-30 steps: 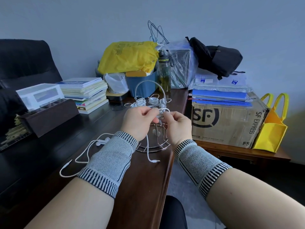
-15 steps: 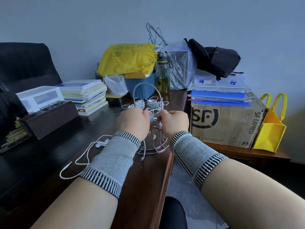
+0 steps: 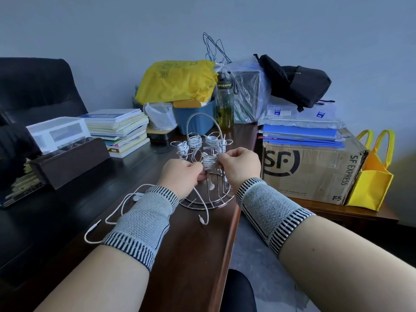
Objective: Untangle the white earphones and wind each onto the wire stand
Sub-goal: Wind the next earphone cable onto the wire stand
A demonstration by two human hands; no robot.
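- Frame centre: left hand (image 3: 182, 174) and right hand (image 3: 239, 164) both pinch the earphone coil (image 3: 209, 162) on the wire stand (image 3: 206, 194).
- Lower left: a second earphone (image 3: 117, 212) lies loose.
- Risk: slackened tension could unwind the coil; a hard pull may tip the stand.

The person's forearms are bare. Each wrist wears a knitted elastic support. The left wrist band (image 3: 144, 226) is light grey with a fine mesh-like weave over its middle, and both its edges carry a border of short dark stripes set side by side. The right wrist band (image 3: 270, 212) matches it: the same pale grey knit, the same dark ribbed borders, and a thin dark seam line along one side. The left hand (image 3: 180, 176) and right hand (image 3: 243, 165) are bare, without rings or gloves.
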